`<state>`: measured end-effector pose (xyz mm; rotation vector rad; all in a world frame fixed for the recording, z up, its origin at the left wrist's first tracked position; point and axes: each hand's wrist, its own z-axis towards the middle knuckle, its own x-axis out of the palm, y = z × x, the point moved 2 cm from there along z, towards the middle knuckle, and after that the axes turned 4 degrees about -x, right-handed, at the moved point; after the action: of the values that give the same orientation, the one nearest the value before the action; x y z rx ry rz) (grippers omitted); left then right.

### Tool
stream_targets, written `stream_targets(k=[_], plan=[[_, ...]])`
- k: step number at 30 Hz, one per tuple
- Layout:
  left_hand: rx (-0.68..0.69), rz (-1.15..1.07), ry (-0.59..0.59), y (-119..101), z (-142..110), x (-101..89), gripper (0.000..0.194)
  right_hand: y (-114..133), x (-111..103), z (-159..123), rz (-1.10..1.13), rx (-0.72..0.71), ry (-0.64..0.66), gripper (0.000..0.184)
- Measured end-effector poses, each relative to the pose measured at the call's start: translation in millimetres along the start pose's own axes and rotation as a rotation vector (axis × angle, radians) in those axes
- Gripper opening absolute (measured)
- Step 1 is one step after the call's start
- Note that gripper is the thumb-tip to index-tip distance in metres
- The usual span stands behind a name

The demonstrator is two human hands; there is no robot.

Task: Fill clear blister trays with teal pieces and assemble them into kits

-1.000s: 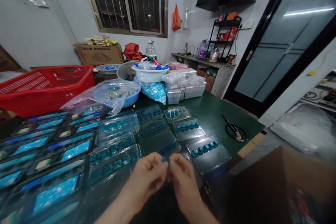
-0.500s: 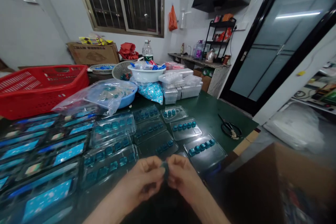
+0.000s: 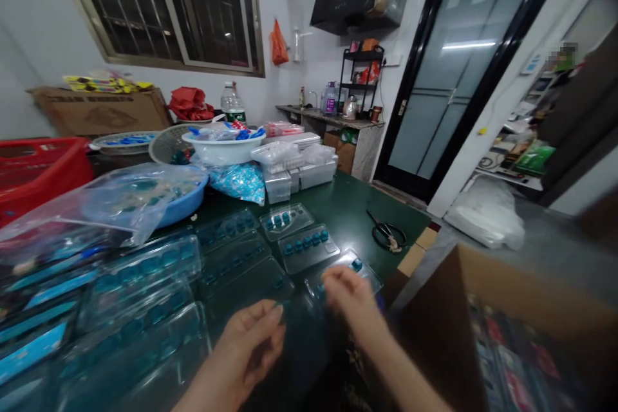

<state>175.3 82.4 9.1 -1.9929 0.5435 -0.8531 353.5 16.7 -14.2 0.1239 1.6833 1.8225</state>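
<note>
Left hand [image 3: 251, 340]: thumb near fingertips; grasp unclear. Right hand [image 3: 355, 301]: fingers bent over clear, shallow plastic tray [image 3: 369, 279]; grasp hidden. Glossy teal cube-like piece [image 3: 356, 264] sits in tray; light fingertip contact best spares the row

Head view, from the camera worn on your head, facing forward and down: your left hand [image 3: 247, 342] and right hand [image 3: 356, 304] appear close in the lower foreground, the surface [image 3: 360, 197] extends beyond, and the window [image 3: 128, 9] and door [image 3: 451, 93] stand well behind.
</note>
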Motion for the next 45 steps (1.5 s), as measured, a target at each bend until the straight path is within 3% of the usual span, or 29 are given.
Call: stream_targets(k=[1,3,5,7,9,13,17,21,24,27,29,33,37,45], plan=[[-0.002,0.002,0.028,-2.2,4.4,1.4,0.029,-7.7,-28.5,16.2,-0.325,0.017,-0.127,0.024],[-0.011,0.014,0.08,-6.8,13.8,6.9,0.029,-25.2,-81.8,49.0,-0.5,0.081,-0.26,0.024],[-0.011,0.032,0.119,-11.4,24.1,15.7,0.029,-43.9,-123.0,77.1,-0.615,0.154,-0.293,0.026],[0.008,0.04,0.153,-16.2,35.6,27.2,0.029,-61.8,-146.8,97.8,-0.69,0.231,-0.248,0.026],[0.025,0.057,0.168,-21.0,48.2,39.8,0.027,-76.4,-156.2,111.9,-0.729,0.299,-0.18,0.024],[0.03,0.163,0.167,-29.2,76.7,64.5,0.021,-90.5,-160.5,128.2,-0.715,0.38,-0.097,0.022],[0.088,0.189,0.206,-32.6,107.7,82.1,0.016,-85.5,-169.2,123.9,-0.576,0.333,-0.101,0.03],[0.12,0.198,0.288,-33.1,133.4,89.7,0.011,-67.1,-164.8,81.4,-0.348,0.171,-0.09,0.043],[0.098,0.206,0.376,-34.1,146.5,92.3,0.01,-48.7,-146.6,36.2,-0.036,0.032,0.0,0.037],[0.058,0.203,0.476,-35.4,155.5,95.8,0.013,-31.6,-130.2,4.2,0.283,-0.021,0.085,0.028],[0.033,0.194,0.541,-35.9,159.6,99.6,0.014,-24.5,-126.6,-4.6,0.352,-0.008,0.11,0.031],[0.003,0.167,0.63,-35.8,164.2,108.0,0.019,-24.0,-131.1,-6.1,0.369,0.059,0.152,0.04],[-0.012,0.158,0.666,-34.0,167.6,110.8,0.021,-30.6,-136.2,-7.6,0.208,0.089,0.13,0.045],[-0.097,0.236,0.713,-26.1,178.1,105.4,0.022,-27.8,-141.3,-6.7,-0.124,-0.048,0.09,0.05]])
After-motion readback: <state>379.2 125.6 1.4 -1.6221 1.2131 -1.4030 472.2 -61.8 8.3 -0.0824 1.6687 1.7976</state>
